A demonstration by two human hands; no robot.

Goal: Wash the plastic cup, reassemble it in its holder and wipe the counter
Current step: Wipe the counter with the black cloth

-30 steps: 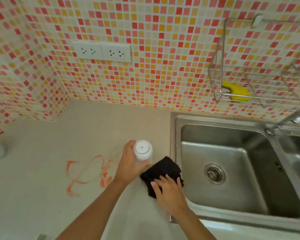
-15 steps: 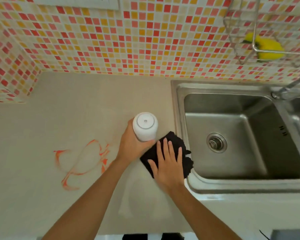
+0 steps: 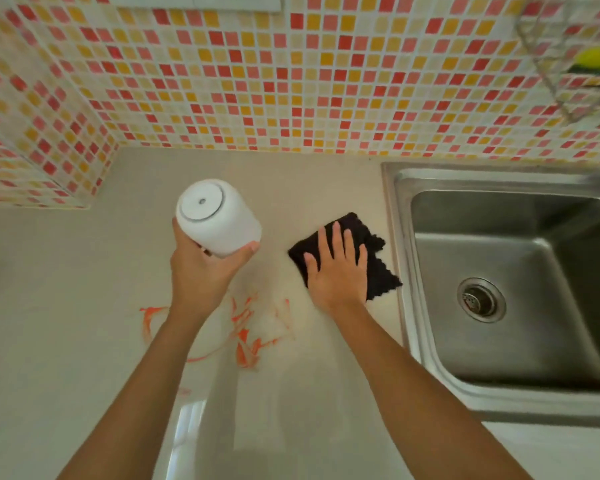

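Cup point(image 3: 219, 216) in left hand point(image 3: 201, 271) (tilted)

The cup point(image 3: 218, 216) is white with a grey ring on its end; the cloth point(image 3: 378, 258) is black. The beige counter point(image 3: 66, 306) bears orange streaks point(image 3: 246, 341). The wall point(image 3: 257, 81) is a red, pink, yellow and white mosaic; the sink point(image 3: 499, 403) is silver-grey.

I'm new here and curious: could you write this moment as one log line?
left hand: holds white cup | right hand: flat on black cloth | counter: orange marks unwiped
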